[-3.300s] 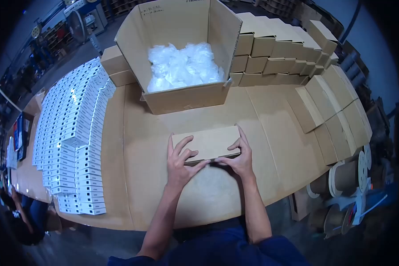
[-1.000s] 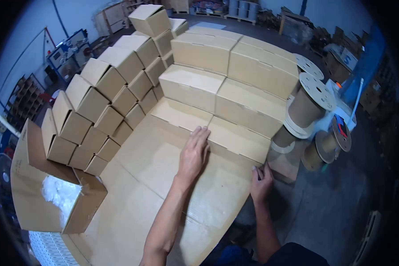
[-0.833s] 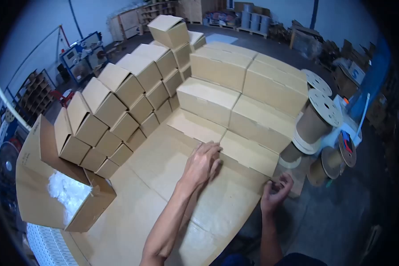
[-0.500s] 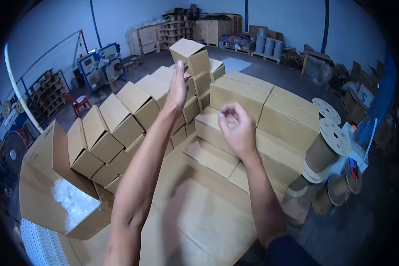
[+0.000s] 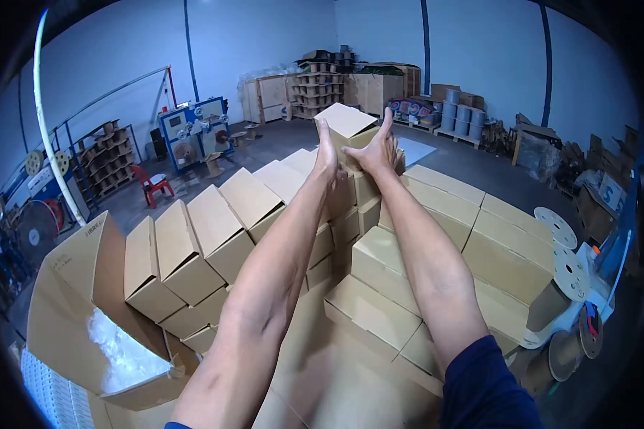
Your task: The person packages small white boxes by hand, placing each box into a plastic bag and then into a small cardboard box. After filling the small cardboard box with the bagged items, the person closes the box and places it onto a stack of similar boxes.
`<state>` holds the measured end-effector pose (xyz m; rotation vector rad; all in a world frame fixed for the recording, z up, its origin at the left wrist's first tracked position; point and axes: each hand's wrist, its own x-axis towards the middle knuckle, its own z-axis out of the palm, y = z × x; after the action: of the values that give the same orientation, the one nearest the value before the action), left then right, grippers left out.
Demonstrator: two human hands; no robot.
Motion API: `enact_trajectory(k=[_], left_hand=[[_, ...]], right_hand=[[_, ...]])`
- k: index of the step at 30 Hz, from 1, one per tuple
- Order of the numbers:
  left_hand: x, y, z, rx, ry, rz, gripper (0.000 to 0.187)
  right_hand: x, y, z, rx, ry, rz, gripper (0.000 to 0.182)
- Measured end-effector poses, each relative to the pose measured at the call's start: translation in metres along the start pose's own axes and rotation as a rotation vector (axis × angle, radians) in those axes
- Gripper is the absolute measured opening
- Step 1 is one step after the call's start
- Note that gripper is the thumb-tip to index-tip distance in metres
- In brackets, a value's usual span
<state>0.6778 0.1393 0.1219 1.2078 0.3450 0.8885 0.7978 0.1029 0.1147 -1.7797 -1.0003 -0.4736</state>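
Note:
At the far end of the stack, a closed cardboard box (image 5: 348,120) sits on top of other boxes. My left hand (image 5: 327,156) grips its left side, thumb pointing up. Against its right side and front face is my right hand (image 5: 379,151), the thumb stretched across the front and the other fingers partly hidden. Below and to the left runs a row of similar closed boxes (image 5: 215,218), stacked in layers. To the right, more boxes (image 5: 511,239) rise in steps under my right forearm.
An open carton (image 5: 68,286) with clear plastic wrap (image 5: 125,354) stands at the near left. Cable spools (image 5: 571,275) sit at the right edge of the stack. A red chair (image 5: 150,187) and a blue machine (image 5: 193,132) are farther back on the left.
My right hand has moved from above the stepped boxes, where its fingers were curled, to the far top box. My left hand stays at that box. The view has shifted.

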Motion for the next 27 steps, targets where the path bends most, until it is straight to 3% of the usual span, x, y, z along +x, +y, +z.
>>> enact_trajectory(k=[3, 7, 10, 11, 12, 14, 16, 18, 20, 22, 24, 27], left_hand=[[0.001, 0.000, -0.007, 0.044, -0.007, -0.023, 0.113], [-0.003, 0.014, 0.001, 0.044, 0.012, 0.017, 0.112], [-0.021, 0.046, 0.012, 0.048, -0.082, -0.002, 0.097], [-0.014, 0.052, 0.007, 0.003, -0.124, -0.028, 0.081], [-0.028, 0.059, 0.012, 0.031, -0.136, 0.100, 0.058], [-0.042, 0.072, 0.004, -0.022, -0.092, 0.235, 0.045], [-0.112, 0.103, 0.017, -0.036, 0.047, 0.234, 0.047], [-0.142, 0.107, -0.001, -0.042, 0.029, 0.320, 0.051], [-0.197, 0.108, -0.013, -0.047, 0.056, 0.303, 0.055], [-0.269, 0.103, -0.024, 0.019, 0.078, 0.307, 0.064], [-0.344, 0.083, -0.049, -0.039, 0.067, 0.215, 0.059], [-0.465, 0.050, -0.083, 0.187, 0.042, 0.103, 0.058]], right_hand=[[0.003, 0.000, 0.001, 0.118, -0.040, 0.052, 0.136], [-0.014, -0.017, -0.024, 0.234, 0.234, -0.203, 0.124], [-0.043, -0.049, -0.062, 0.320, 0.310, -0.300, 0.123], [-0.053, -0.057, -0.074, 0.358, 0.289, -0.368, 0.123], [-0.064, -0.066, -0.089, 0.401, 0.272, -0.431, 0.124], [-0.084, -0.079, -0.120, 0.573, 0.083, -0.487, 0.120], [-0.101, -0.081, -0.138, 0.835, -0.079, -0.464, 0.108], [-0.132, -0.089, -0.177, 0.986, -0.236, -0.347, 0.096], [-0.161, -0.083, -0.204, 0.958, -0.247, -0.303, 0.094], [-0.199, -0.081, -0.230, 0.934, -0.216, -0.229, 0.096], [-0.237, -0.075, -0.253, 0.822, -0.233, -0.184, 0.111], [-0.305, -0.062, -0.259, 0.865, -0.493, -0.162, 0.127]])
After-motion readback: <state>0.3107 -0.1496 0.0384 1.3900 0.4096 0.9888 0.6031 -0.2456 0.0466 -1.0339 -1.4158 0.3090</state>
